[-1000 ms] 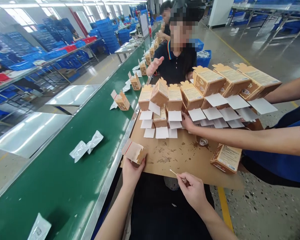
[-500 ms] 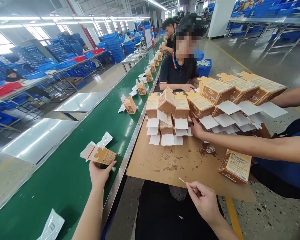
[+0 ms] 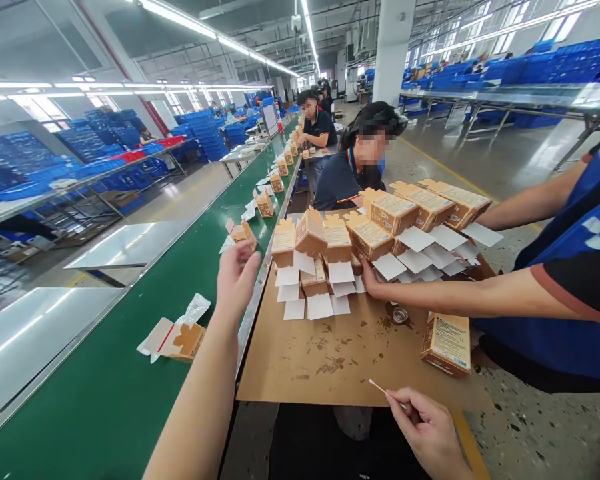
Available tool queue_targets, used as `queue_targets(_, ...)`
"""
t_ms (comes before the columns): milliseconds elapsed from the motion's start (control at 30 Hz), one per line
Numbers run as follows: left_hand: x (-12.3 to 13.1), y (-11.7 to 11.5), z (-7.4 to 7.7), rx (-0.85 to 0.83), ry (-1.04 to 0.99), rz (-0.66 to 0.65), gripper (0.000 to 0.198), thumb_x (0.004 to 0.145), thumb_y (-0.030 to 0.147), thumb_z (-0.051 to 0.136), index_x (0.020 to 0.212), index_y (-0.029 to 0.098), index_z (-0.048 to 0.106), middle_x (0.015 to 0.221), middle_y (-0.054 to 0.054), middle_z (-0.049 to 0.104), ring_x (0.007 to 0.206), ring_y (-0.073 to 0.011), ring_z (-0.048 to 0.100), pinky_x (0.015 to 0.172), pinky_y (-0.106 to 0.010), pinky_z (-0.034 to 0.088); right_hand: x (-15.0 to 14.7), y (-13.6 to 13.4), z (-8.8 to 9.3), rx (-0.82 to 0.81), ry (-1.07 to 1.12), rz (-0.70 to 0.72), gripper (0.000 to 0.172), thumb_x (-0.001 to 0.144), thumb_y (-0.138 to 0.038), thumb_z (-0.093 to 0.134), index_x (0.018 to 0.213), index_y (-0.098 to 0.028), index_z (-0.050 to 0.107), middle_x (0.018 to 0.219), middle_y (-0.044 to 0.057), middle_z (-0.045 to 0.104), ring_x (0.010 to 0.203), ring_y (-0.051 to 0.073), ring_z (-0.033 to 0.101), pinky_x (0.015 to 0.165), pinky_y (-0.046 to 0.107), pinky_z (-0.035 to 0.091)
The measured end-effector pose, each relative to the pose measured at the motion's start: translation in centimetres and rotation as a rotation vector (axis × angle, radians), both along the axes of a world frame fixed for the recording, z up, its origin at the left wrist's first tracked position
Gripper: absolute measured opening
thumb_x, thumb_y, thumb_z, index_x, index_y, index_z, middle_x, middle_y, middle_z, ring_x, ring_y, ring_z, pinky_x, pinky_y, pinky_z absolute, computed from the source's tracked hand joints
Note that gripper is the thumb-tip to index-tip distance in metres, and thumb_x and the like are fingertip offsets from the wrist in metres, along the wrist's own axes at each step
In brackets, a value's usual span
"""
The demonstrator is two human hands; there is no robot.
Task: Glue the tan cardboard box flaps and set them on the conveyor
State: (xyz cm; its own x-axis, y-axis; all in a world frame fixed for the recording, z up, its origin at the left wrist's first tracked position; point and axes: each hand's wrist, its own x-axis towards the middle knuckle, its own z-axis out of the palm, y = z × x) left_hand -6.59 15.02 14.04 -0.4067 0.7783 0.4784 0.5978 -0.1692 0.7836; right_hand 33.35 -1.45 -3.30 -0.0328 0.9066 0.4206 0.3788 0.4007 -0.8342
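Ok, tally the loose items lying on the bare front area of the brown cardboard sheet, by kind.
Brown printed cardboard carton: 1
Small round shiny container: 1
Total: 2

Kraft-brown cartons (image 3: 387,215) with cream label panels; white paper slips (image 3: 320,307); green conveyor belt (image 3: 95,373); tan cardboard sheet (image 3: 300,373) blotched dark brown; blue plastic crates (image 3: 205,127)

No wording can be read: the printed label (image 3: 449,342) on the kraft carton (image 3: 430,345) is too blurred.
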Motion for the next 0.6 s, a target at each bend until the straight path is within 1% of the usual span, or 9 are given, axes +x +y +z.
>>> queue_targets(67,2.1,5.4,2.7,-0.174,0.124,-0.076,0.069,0.103,0.072,0.066,0.151,0.023,0.074,0.136,-0.018,0.076,0.129,-0.0352,0.075,0.117,-0.052,0.06,-0.1,-0.1,-0.1,-0.002,0.014,-0.006,0.029,0.11,-0.039,0.072,0.081,-0.038,0.073,0.056,-0.003,0.055,0.037,0.023,0.055,0.033,0.035,0.043)
queue_targets(100,3.4,7.4,3.6,-0.272,0.207,-0.08,0.076,0.104,0.075,0.064,0.156,0.021,0.072,0.143,-0.023,0.076,0.141,-0.0405,0.071,0.122,-0.056,0.057,-0.1,-0.2,-0.1,-0.007,0.018,-0.01,0.028,0.11,-0.04,0.072,0.082,-0.038,0.073,0.057,-0.003,0.055,0.037,0.023,0.054,0.033,0.036,0.043)
queue_targets(133,4.7,9.0,4.1,-0.367,0.297,-0.071,0.083,0.104,0.078,0.063,0.16,0.018,0.069,0.152,-0.027,0.074,0.151,-0.046,0.066,0.127,-0.06,0.053,-0.2,-0.3,-0.2,-0.012,0.022,-0.017,0.028,0.11,-0.04,0.072,0.082,-0.038,0.073,0.057,-0.003,0.055,0.037,0.022,0.054,0.033,0.036,0.043)
queue_targets(200,7.0,11.0,4.3,-0.526,0.472,-0.056,0.095,0.103,0.084,0.059,0.165,0.013,0.066,0.167,-0.034,0.067,0.165,-0.0551,0.054,0.133,-0.068,0.044,-0.3,-0.5,-0.4,-0.014,0.033,-0.038,0.028,0.109,-0.04,0.072,0.081,-0.038,0.072,0.057,-0.003,0.054,0.038,0.022,0.052,0.033,0.036,0.042)
queue_targets(267,8.7,11.6,3.7,-0.62,0.607,-0.074,0.094,0.105,0.082,0.054,0.166,0.011,0.064,0.176,-0.036,0.061,0.171,-0.0567,0.048,0.139,-0.073,0.036,-0.5,-0.7,-0.5,-0.006,0.046,-0.06,0.028,0.108,-0.041,0.074,0.08,-0.037,0.071,0.056,-0.004,0.053,0.038,0.022,0.052,0.034,0.036,0.041)
queue_targets(333,9.5,11.4,2.6,-0.643,0.701,-0.125,0.078,0.111,0.072,0.047,0.163,0.015,0.066,0.178,-0.032,0.061,0.174,-0.0518,0.047,0.143,-0.077,0.026,-0.5,-0.8,-0.6,-0.01,0.055,-0.079,0.029,0.107,-0.041,0.075,0.079,-0.037,0.071,0.056,-0.004,0.053,0.039,0.021,0.051,0.035,0.034,0.04)
queue_targets(400,9.8,11.0,1.6,-0.623,0.756,-0.168,0.064,0.115,0.061,0.042,0.155,0.02,0.07,0.177,-0.029,0.064,0.174,-0.0471,0.048,0.145,-0.082,0.02,-0.5,-0.8,-0.6,-0.023,0.064,-0.091,0.029,0.107,-0.041,0.077,0.078,-0.036,0.072,0.056,-0.005,0.053,0.039,0.019,0.05,0.035,0.033,0.039)
queue_targets(500,9.7,10.7,0.7,-0.57,0.731,-0.173,0.056,0.115,0.053,0.039,0.148,0.023,0.074,0.176,-0.026,0.066,0.175,-0.0438,0.048,0.145,-0.082,0.021,-0.5,-0.9,-0.7,-0.041,0.072,-0.102,0.031,0.107,-0.042,0.077,0.077,-0.034,0.073,0.056,-0.005,0.054,0.04,0.017,0.05,0.038,0.03,0.041)
queue_targets(600,8.5,11.3,1.2,-0.495,0.612,-0.104,0.059,0.113,0.05,0.042,0.157,0.022,0.071,0.184,-0.025,0.059,0.179,-0.0427,0.045,0.147,-0.078,0.023,-0.5,-1.0,-0.8,-0.05,0.07,-0.122,0.033,0.107,-0.044,0.078,0.076,-0.032,0.075,0.056,-0.005,0.057,0.041,0.017,0.052,0.039,0.03,0.044)
